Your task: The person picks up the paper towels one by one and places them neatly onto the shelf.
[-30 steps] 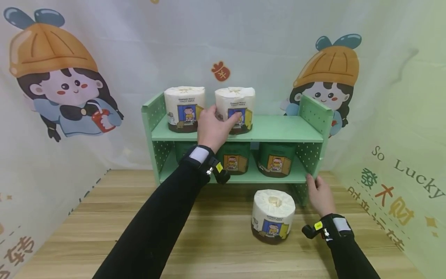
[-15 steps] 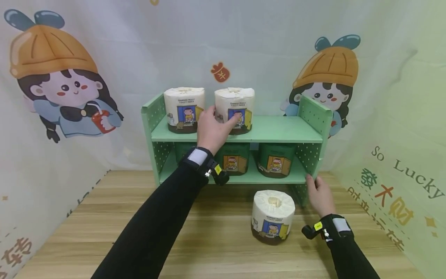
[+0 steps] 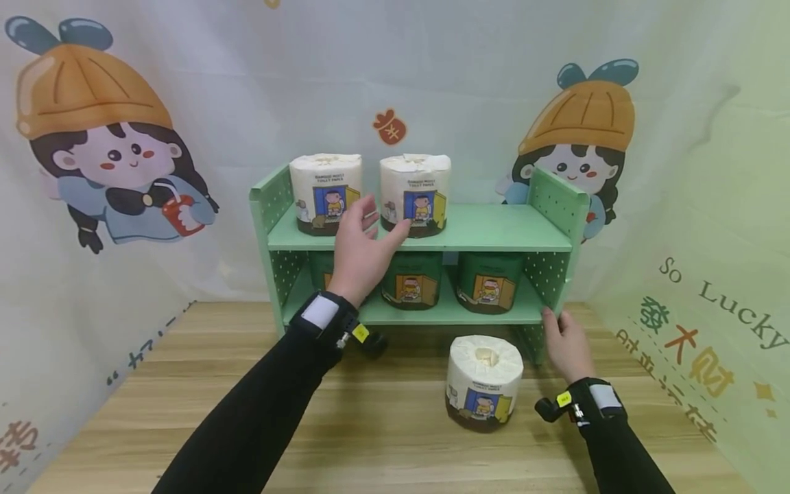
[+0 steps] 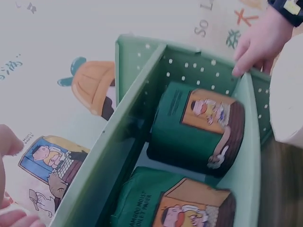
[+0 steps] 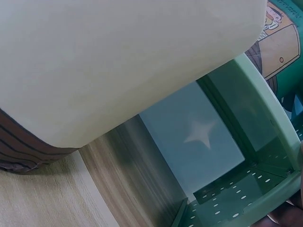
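My left hand (image 3: 363, 259) is in front of the green two-tier shelf (image 3: 506, 230), fingers spread and holding nothing. Its thumb tip overlaps the lower front of a white-wrapped toilet paper roll (image 3: 416, 180) on the top tier. To the left stands a matching toilet roll (image 3: 326, 177), apart from the first. Low on the shelf's right side panel, my right hand (image 3: 569, 350) grips the edge; the left wrist view also shows this hand (image 4: 262, 45) there. Another white toilet roll (image 3: 484, 374) stands upright on the table, left of my right hand.
Several green-wrapped toilet rolls (image 3: 487, 285) stand on the lower tier, the leftmost partly behind my left hand. Perforated side panels (image 3: 555, 195) rise at both ends of the shelf. The wooden table (image 3: 395, 446) meets a printed cloth backdrop (image 3: 481, 82) behind and at both sides.
My left hand has let go of the right-hand roll on the top tier and drawn back down and left. That roll stays in place, and my right hand has not moved.
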